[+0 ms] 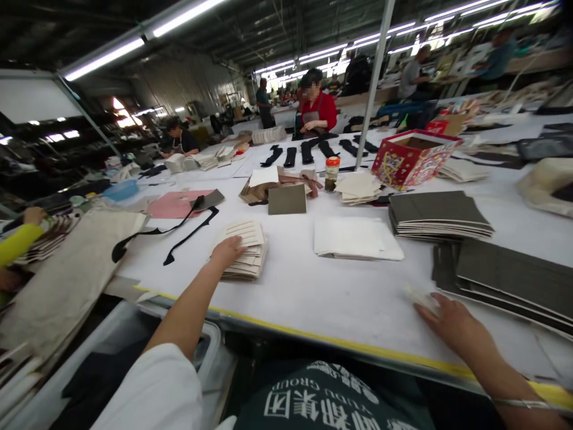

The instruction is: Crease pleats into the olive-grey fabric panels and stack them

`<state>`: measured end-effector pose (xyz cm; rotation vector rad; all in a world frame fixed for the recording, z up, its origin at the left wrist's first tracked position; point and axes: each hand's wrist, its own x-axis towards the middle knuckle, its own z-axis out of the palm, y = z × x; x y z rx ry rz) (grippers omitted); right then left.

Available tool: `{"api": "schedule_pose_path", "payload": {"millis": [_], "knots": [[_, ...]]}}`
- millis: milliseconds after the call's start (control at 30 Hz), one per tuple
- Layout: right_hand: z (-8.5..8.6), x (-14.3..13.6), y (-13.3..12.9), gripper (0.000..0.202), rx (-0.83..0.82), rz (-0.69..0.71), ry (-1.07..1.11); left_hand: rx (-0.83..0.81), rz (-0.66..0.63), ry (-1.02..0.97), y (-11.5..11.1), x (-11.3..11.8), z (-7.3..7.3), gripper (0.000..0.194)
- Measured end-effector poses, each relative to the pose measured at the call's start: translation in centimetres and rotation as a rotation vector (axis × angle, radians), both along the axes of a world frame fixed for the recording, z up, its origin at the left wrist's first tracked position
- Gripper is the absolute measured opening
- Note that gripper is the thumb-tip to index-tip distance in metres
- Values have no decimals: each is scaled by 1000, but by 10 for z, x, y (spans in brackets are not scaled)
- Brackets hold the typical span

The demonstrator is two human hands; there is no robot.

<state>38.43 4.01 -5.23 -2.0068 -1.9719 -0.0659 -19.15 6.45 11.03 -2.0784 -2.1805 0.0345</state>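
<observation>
Left of center in the frame, the left hand [227, 252] lies over the left side of a stack of cream pieces [251, 258], its fingers on the upper layers; the thumb is hidden, so whether it grips the stack or merely rests there I cannot tell. The stack spreads out to the right of those fingers, slightly fanned, on the white tabletop [304, 304]. At the lower right, the right hand [456, 325] pinches a small pale piece [423, 298], blurred, which juts from the fingertips toward the left of the frame. Between the hands but farther up lies a folded white stack [356, 239]. Large dark gray panels [514, 278] lie just beside the right hand, toward the right edge.
</observation>
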Motion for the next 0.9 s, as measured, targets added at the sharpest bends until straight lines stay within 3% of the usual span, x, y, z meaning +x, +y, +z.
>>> {"api": "schedule_pose_path", "payload": {"millis": [100, 200, 267, 300, 367, 433, 467, 567, 633, 700, 767, 900], "knots": [[11, 2, 1, 44, 21, -66, -12, 14, -42, 9, 2, -8, 10, 27], [30, -8, -5, 39, 89, -88, -85, 144, -31, 25, -1, -18, 30, 31], [43, -22, -6, 36, 144, -67, -125, 553, 25, 28, -6, -17, 45, 34], [49, -32, -5, 35, 178, -36, -134, 769, -6, 15, -10, -11, 51, 35], [62, -56, 3, 32, 246, 72, -125, 1016, -146, -18, -26, 17, 55, 40], [75, -85, 19, 29, 292, 205, -90, 1021, -312, -13, -46, 64, 39, 47], [81, -101, 30, 28, 301, 264, -66, 927, -431, -6, -57, 91, 23, 49], [98, -149, 69, 26, 248, 423, 6, 526, -714, -86, -82, 168, -46, 47], [105, -177, 93, 27, 160, 517, 11, 236, -790, -164, -91, 201, -90, 42], [109, -198, 111, 26, 33, 591, -47, 63, -804, -260, -93, 214, -116, 38], [110, -211, 122, 22, -89, 626, -130, -7, -807, -353, -90, 214, -122, 39], [110, -217, 129, 20, -203, 544, -100, 18, -804, -527, -67, 202, -100, 43]]}}
